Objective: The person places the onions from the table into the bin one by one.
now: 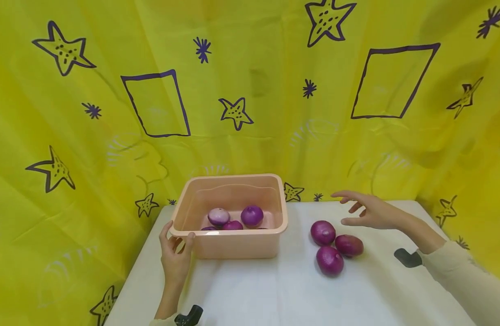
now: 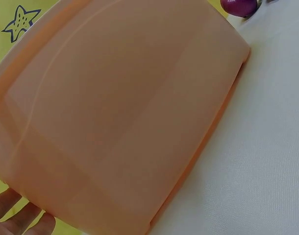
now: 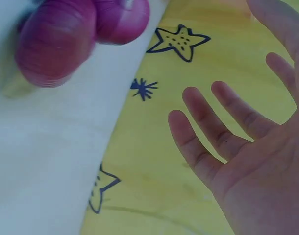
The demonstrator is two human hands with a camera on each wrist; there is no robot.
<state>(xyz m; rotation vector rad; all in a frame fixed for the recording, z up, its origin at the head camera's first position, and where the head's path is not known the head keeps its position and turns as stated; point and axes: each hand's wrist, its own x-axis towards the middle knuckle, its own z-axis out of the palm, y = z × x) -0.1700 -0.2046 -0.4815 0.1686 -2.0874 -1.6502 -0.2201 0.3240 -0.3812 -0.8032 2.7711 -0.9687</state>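
Red onions: three loose red onions lie in a tight cluster on the right half of the table, touching one another; the right wrist view shows two of them close up.
Table: a white table carries everything; its far edge meets the backdrop.
Room: a yellow cloth backdrop printed with dark purple stars, squares and small bursts closes in the far side and both flanks of the table.
Left hand: the left hand comes up from the near left part of the table, forearm nearly upright in the head view, fingers and thumb hooked over the near left corner of the tub's rim, gripping it; in the left wrist view only fingertips show beside the tub's wall.
Tub: a peach plastic tub stands toward the far left of the table, its back wall close to the backdrop; its side fills the left wrist view.
Onions in the tub: several red onions lie on the tub's floor, one of them paler.
Right hand: the right hand hangs above the table near the far right edge, palm down, fingers spread and relaxed, holding nothing; the right wrist view shows the bare palm.
Onions relative to right hand: the cluster lies just below and slightly left of the fingers, apart from them.
Sleeve: a cream sleeve covers the right forearm, reaching in from the near right corner.
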